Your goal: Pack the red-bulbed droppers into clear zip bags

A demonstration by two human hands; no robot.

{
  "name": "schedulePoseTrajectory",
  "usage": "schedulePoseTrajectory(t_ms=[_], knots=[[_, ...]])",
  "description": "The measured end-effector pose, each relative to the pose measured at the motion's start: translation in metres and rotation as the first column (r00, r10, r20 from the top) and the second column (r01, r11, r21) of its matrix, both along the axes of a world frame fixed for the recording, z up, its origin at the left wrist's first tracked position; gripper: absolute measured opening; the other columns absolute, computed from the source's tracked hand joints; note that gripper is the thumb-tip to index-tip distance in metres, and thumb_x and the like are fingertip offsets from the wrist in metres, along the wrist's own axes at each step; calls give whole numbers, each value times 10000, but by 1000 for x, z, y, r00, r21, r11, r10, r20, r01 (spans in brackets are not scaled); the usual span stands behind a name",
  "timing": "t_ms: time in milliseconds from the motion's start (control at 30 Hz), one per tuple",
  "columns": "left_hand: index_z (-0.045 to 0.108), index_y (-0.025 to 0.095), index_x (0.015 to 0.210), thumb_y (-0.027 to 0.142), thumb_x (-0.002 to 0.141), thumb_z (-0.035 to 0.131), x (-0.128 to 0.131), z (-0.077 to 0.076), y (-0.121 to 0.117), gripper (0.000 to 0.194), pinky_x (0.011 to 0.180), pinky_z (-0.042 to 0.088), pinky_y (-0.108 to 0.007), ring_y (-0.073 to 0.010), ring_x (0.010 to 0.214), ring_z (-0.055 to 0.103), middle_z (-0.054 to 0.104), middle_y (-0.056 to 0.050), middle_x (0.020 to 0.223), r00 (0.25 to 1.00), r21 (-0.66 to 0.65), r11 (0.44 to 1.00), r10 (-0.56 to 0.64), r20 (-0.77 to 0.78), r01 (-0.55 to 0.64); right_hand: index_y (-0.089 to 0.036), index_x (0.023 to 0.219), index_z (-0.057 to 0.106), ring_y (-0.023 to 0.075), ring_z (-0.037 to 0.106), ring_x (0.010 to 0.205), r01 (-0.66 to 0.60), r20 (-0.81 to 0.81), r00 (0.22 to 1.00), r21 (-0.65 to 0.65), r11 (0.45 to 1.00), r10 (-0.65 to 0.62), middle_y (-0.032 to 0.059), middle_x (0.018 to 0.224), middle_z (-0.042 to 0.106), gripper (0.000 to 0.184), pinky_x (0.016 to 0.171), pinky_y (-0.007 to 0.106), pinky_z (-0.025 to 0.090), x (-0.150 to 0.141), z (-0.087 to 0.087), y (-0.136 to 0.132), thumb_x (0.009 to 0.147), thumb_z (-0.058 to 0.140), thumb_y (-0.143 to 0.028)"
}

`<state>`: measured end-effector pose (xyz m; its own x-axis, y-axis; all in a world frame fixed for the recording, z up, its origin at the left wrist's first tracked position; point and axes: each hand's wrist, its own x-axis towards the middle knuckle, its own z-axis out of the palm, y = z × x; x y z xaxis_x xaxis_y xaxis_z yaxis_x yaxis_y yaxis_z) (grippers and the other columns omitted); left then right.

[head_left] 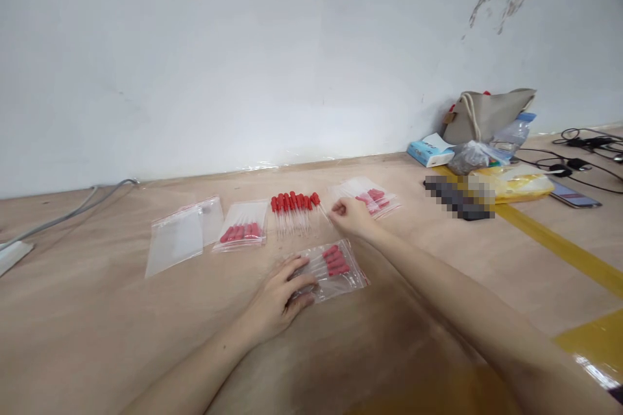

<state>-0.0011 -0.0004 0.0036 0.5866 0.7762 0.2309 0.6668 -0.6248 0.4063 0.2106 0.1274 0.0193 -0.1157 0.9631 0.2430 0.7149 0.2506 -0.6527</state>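
Note:
My left hand lies with fingers apart on the open end of a clear zip bag, which holds several red-bulbed droppers. Beyond it, a row of loose droppers lies with red bulbs toward the wall and clear thin tubes toward me. My right hand is closed in a pinch at the right end of this row, at the tube of a slanted dropper; the fingertips partly hide the contact. Filled bags of droppers lie on the left and behind my right hand.
Flat clear bags lie at the left, near a grey cable. On the right are a blue box, a grey pouch, a yellow packet, a phone and black cables. A wall bounds the back.

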Motion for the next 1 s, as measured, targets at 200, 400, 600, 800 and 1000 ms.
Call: schedulePoseTrajectory(t_ms=[200, 400, 600, 800, 1000], knots=[[570, 245, 1048, 265, 857, 486, 1, 0, 1, 209, 997, 325, -422, -232, 1216, 360, 420, -61, 1299, 1000, -9, 1000, -10, 5, 10, -120, 822, 590, 233, 585, 805, 97, 133, 988, -93, 991, -85, 132, 832, 631, 197, 650, 289, 414, -42, 3, 32, 679, 567, -254], [585, 249, 1036, 266, 845, 503, 2, -1, 2, 209, 994, 320, -427, -236, 1202, 374, 441, -65, 1278, 1000, 16, 1000, -18, 11, 18, -121, 669, 577, 226, 597, 687, 71, 44, 997, -200, 977, -63, 106, 621, 604, 42, 579, 281, 416, -41, 10, 44, 631, 560, -127], [585, 273, 1089, 263, 853, 489, 1, -4, 3, 256, 979, 335, -444, -245, 1193, 381, 443, -61, 1274, 1000, 67, 997, -27, -3, 28, -126, 1121, 405, 118, 529, 439, -26, -223, 974, -291, 956, -41, -39, 474, 525, 385, 449, 226, 433, 9, 21, 6, 739, 431, -163], [568, 281, 1121, 261, 861, 472, 1, -3, 3, 278, 972, 345, -436, -237, 1194, 372, 429, -57, 1282, 1000, 71, 997, -21, -11, 22, -238, 1148, 287, 88, 489, 409, -14, -715, 691, -162, 987, -107, -95, 592, 468, 552, 382, 219, 435, 63, -2, -60, 664, 551, -257], [558, 297, 1136, 273, 889, 424, 0, -1, 2, 282, 970, 350, -429, -234, 1194, 372, 426, -42, 1286, 1000, 76, 997, -6, -24, 8, -254, 1080, 307, 109, 567, 502, -25, -793, 588, -216, 976, -160, -80, 672, 487, 583, 479, 269, 507, 53, -21, -86, 628, 652, -382]])
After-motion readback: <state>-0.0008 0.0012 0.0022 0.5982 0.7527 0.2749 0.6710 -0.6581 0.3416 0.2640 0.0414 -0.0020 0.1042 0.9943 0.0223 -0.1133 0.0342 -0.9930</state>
